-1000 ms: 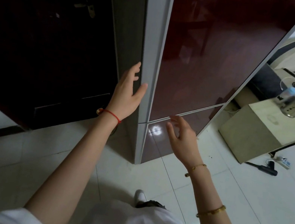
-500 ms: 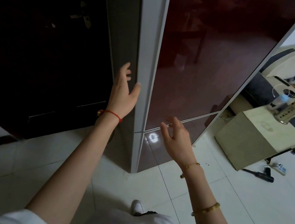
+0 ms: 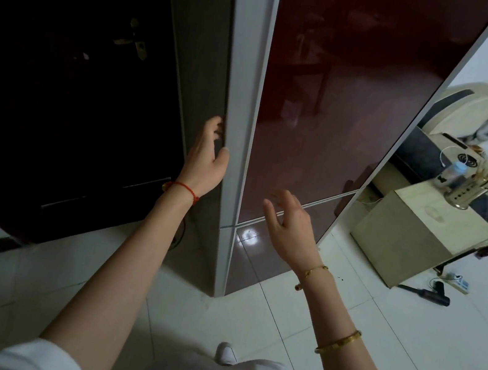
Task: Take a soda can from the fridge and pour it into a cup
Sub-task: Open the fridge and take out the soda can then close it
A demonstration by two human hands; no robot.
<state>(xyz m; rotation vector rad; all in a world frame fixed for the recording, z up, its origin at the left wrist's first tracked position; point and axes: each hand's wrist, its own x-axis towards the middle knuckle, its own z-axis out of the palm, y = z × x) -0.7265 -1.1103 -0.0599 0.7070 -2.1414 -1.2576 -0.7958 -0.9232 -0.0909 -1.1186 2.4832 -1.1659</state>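
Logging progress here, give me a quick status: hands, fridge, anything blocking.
Left hand fingers hooked round fridge door edge. Right hand open, hovering before door. Door shut; no can or cup visible. Nothing blocking.

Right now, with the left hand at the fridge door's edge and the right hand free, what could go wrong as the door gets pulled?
1. The left hand has only its fingers hooked on the smooth edge of the upper fridge door; they may slip.
2. The right hand hovers in front of the door and could be struck as it swings.
3. The shoe stands near the fridge's corner, perhaps in the swing path.
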